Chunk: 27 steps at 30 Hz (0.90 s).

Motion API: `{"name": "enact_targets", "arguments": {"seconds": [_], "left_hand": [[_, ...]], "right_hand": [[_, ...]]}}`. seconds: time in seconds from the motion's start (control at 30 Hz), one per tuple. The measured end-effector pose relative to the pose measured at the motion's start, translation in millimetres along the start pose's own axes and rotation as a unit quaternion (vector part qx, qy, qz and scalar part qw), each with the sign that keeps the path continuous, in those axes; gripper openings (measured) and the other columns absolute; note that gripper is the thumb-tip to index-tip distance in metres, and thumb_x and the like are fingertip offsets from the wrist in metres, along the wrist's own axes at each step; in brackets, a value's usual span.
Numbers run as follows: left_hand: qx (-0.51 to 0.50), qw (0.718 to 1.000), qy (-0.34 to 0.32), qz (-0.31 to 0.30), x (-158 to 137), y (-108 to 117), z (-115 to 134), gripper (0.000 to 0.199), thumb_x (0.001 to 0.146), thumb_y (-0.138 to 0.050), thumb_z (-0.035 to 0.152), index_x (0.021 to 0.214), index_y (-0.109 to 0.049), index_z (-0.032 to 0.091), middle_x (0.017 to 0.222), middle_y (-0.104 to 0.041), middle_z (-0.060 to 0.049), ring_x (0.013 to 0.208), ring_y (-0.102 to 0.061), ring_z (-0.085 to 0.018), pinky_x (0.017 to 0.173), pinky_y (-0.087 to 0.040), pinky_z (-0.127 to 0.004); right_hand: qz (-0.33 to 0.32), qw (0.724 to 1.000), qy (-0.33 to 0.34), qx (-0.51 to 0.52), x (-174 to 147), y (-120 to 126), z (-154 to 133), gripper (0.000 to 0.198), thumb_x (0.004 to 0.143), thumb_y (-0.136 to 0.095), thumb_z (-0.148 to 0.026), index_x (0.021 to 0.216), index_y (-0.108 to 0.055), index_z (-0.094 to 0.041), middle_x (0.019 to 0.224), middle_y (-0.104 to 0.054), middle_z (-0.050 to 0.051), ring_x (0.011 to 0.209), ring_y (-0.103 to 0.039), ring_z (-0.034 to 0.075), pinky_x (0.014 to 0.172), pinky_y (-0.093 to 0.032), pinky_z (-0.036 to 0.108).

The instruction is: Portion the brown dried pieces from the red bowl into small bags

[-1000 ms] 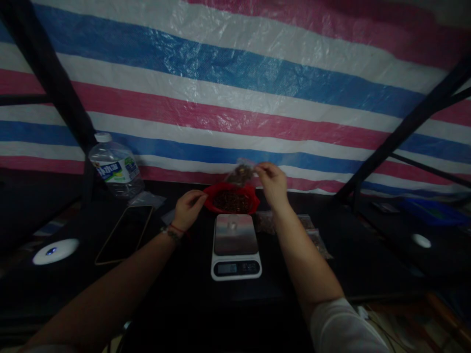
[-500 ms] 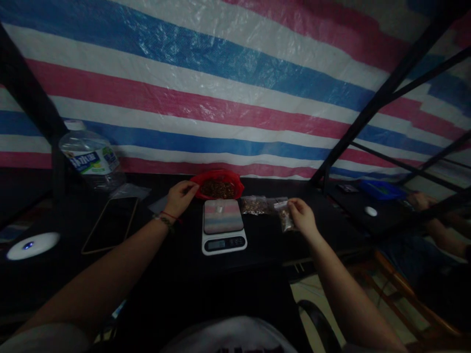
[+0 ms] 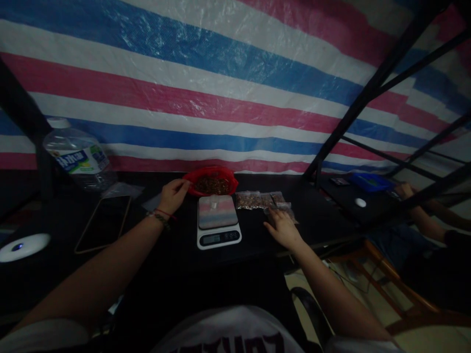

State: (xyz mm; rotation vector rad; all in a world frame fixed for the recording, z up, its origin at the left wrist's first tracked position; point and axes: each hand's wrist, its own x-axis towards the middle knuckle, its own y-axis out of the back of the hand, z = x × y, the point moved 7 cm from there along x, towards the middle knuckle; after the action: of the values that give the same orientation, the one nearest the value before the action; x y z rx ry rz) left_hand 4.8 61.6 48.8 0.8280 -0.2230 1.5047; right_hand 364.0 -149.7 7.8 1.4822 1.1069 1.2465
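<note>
Right hand (image 3: 283,229) has come down: half a second ago it pinched a small bag (image 3: 289,212) upright; now the bag lies flat, mid-frame right, under loosely spread fingers. Reads as one more packet laid with the rest. Left hand (image 3: 172,197), well apart from the right, still has thumb and fingertips pinched on the left rim of the red bowl (image 3: 196,173) at centre.

Count: packets, four including that one (overlapping, so perhaps more); one bowl of brown bits; one scale (image 3: 218,218), centre; one bottle (image 3: 79,159) and one phone (image 3: 104,223), left.
</note>
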Motion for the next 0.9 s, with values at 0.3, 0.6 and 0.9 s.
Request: {"name": "enact_targets", "arguments": {"seconds": [0.3,0.6,0.9], "left_hand": [[0.015,1.000,0.024,0.009,0,2,-9,0.033,0.082,-0.054,0.044,0.081,-0.072,0.016,0.082,-0.073,-0.006,0.077,-0.066,-0.018,0.075,-0.053,-0.028],[0.029,0.998,0.050,-0.021,-2,0,-4,0.035,0.082,-0.052,0.045,0.083,-0.072,0.016,0.081,-0.072,-0.005,0.072,-0.065,-0.017,0.070,-0.053,-0.028],[0.130,0.989,0.062,-0.020,14,21,-5,0.046,0.088,-0.041,0.049,0.085,-0.072,0.015,0.079,-0.071,-0.007,0.074,-0.066,-0.020,0.066,-0.048,-0.029]], "right_hand": [[-0.051,0.999,-0.003,0.013,-4,-3,-14,0.052,0.089,-0.053,-0.044,0.129,-0.059,-0.012,0.125,-0.060,0.017,0.117,-0.056,0.029,0.104,-0.041,0.040],[-0.079,0.997,-0.004,0.003,-3,6,-19,0.047,0.091,-0.051,-0.042,0.129,-0.060,-0.015,0.119,-0.061,0.014,0.109,-0.059,0.025,0.099,-0.044,0.035],[0.081,0.996,0.010,-0.019,-4,18,-9,0.044,0.092,-0.043,-0.022,0.132,-0.057,-0.014,0.130,-0.057,0.014,0.121,-0.050,0.027,0.108,-0.037,0.041]]}}
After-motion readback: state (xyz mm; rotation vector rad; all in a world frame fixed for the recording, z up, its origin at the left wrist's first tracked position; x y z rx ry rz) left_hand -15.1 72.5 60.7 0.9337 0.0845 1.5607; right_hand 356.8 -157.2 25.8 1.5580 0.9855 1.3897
